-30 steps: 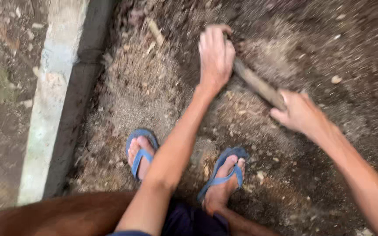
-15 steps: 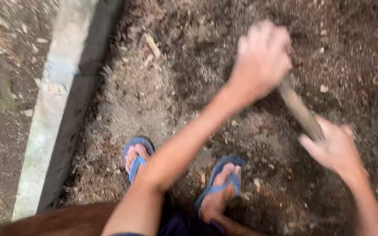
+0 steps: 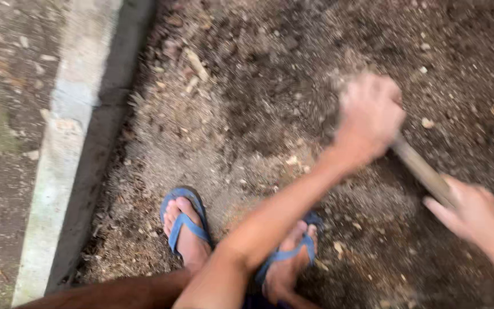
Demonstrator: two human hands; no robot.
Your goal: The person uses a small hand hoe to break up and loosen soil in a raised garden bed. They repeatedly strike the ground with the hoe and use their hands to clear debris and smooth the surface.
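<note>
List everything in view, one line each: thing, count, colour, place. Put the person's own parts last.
wooden handle: one, pale brown, slanting at right between both hands; its working end is hidden
soil: one patch, dark brown with pale chips and dry litter, filling centre and right
concrete curb: one, pale grey, running top to bottom at left
bare ground: one strip, brown-grey, far left beyond the curb
flip-flops: two, blue, bottom centre on the soil
feet: two, in the flip-flops, the right one partly behind the forearm
left hand: one, blurred, closed on the handle's upper part
right hand: one, closed on the handle's lower part
</note>
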